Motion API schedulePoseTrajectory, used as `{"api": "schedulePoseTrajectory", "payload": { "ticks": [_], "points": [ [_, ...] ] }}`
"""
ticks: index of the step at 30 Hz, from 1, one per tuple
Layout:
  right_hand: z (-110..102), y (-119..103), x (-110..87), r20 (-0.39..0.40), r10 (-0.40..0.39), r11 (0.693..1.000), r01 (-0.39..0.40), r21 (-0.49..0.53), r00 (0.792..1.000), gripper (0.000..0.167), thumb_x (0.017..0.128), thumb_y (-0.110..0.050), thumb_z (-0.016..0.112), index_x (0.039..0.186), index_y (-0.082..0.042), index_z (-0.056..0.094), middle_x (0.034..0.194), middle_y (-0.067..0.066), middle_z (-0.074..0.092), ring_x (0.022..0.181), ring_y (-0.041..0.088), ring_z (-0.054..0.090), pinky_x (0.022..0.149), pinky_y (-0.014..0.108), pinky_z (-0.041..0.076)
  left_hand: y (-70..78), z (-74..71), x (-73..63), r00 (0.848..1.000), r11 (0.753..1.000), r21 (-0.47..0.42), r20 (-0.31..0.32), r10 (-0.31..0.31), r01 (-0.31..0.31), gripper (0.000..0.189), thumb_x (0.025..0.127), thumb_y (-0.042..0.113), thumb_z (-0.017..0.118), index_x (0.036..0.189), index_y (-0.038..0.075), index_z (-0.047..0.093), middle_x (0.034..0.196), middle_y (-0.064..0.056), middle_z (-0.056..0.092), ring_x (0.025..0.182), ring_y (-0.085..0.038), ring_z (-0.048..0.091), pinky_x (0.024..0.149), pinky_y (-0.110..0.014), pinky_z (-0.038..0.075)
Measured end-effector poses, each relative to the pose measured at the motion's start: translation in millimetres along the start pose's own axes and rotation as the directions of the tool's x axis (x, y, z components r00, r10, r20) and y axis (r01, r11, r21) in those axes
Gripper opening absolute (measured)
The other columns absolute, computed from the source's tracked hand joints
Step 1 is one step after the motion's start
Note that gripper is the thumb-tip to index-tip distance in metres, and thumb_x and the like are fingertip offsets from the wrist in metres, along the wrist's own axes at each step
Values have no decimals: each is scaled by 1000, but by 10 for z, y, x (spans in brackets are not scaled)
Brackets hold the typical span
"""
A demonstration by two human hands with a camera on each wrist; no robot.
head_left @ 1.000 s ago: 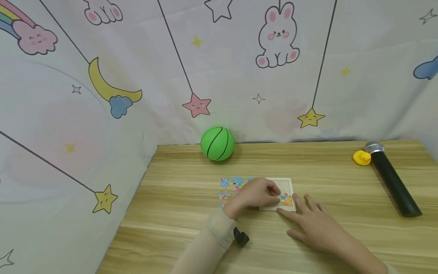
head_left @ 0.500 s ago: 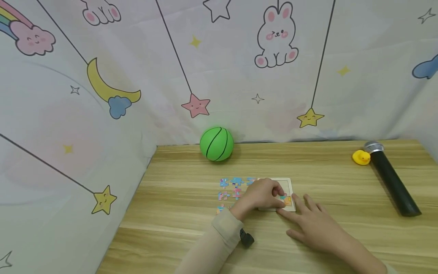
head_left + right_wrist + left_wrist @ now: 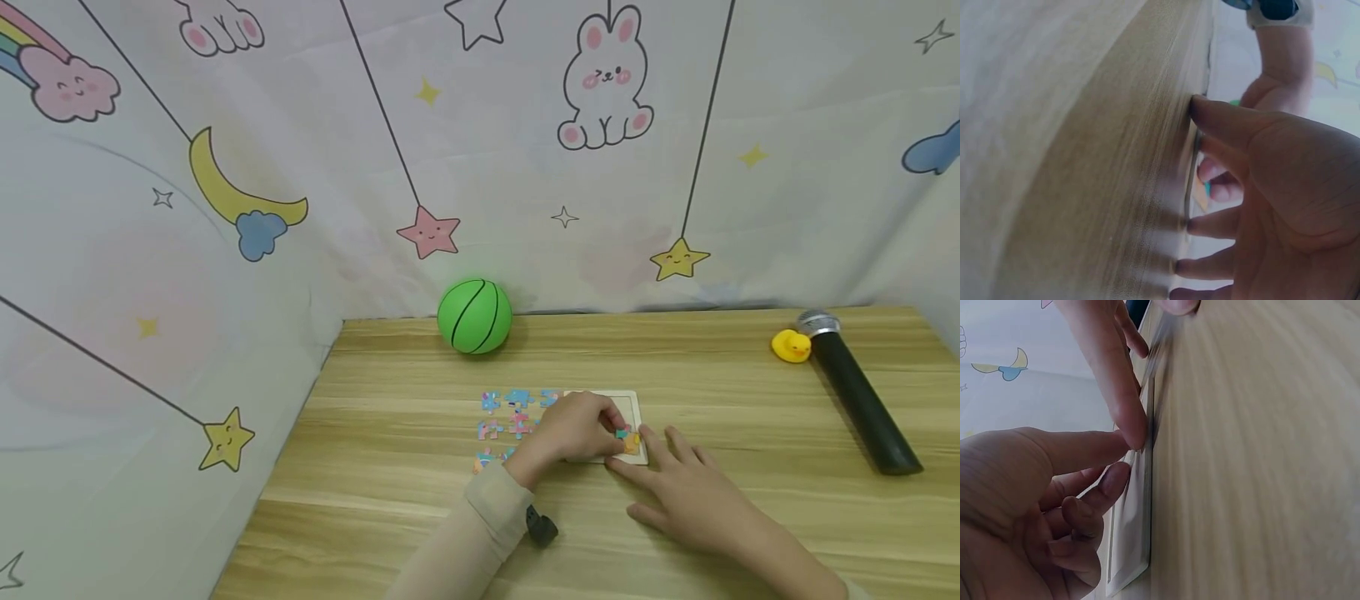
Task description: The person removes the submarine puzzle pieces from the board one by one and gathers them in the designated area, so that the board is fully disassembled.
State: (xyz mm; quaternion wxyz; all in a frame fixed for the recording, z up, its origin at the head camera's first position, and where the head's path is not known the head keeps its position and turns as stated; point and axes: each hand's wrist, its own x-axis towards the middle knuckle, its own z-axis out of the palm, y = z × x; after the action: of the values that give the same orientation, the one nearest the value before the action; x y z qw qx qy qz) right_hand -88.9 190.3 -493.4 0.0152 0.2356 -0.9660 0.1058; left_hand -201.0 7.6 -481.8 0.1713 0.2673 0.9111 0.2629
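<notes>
A light wooden puzzle tray (image 3: 633,408) lies on the table, partly covered by my left hand (image 3: 581,427). The left thumb and index finger pinch at a small orange and teal puzzle piece (image 3: 628,440) in the tray's lower right corner. In the right wrist view that puzzle piece (image 3: 1201,192) shows beside the left fingertips. My right hand (image 3: 693,492) is spread, its fingertips along the tray's right and near edges. The left wrist view shows a right finger (image 3: 1127,419) right at the tray rim, by the left thumb. Several loose jigsaw pieces (image 3: 517,398) lie left of the tray.
A green ball (image 3: 475,317) stands at the back by the printed cloth wall. On the right, a yellow rubber duck (image 3: 791,346) sits against a black microphone (image 3: 862,400). A small black device (image 3: 540,527) is at the left wrist.
My left hand has moved slightly right, bringing its thumb and index finger to the piece in the tray's corner. The right hand stays in place against the tray.
</notes>
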Motion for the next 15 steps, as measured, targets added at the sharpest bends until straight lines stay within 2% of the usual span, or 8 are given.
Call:
{"api": "schedulePoseTrajectory", "payload": {
  "ticks": [8,15],
  "points": [
    [5,-6,1,-6,-19,1000,19,-6,1000,52,92,-49,75,142,-36,64,150,27,49,130,61,47,92,75,44,-24,-5,-25,1000,994,-110,-26,9,-12,8,89,21,83,89,25,77,78,22,66,75,4,59,72,-21,46],
    [12,-5,5,-9,-16,1000,16,8,1000,53,92,-47,76,142,-35,65,150,27,49,130,62,45,94,76,42,-74,-88,-78,998,976,-216,-65,-21,6,8,90,21,82,88,25,76,80,21,67,77,2,61,71,-23,48]
  ]
}}
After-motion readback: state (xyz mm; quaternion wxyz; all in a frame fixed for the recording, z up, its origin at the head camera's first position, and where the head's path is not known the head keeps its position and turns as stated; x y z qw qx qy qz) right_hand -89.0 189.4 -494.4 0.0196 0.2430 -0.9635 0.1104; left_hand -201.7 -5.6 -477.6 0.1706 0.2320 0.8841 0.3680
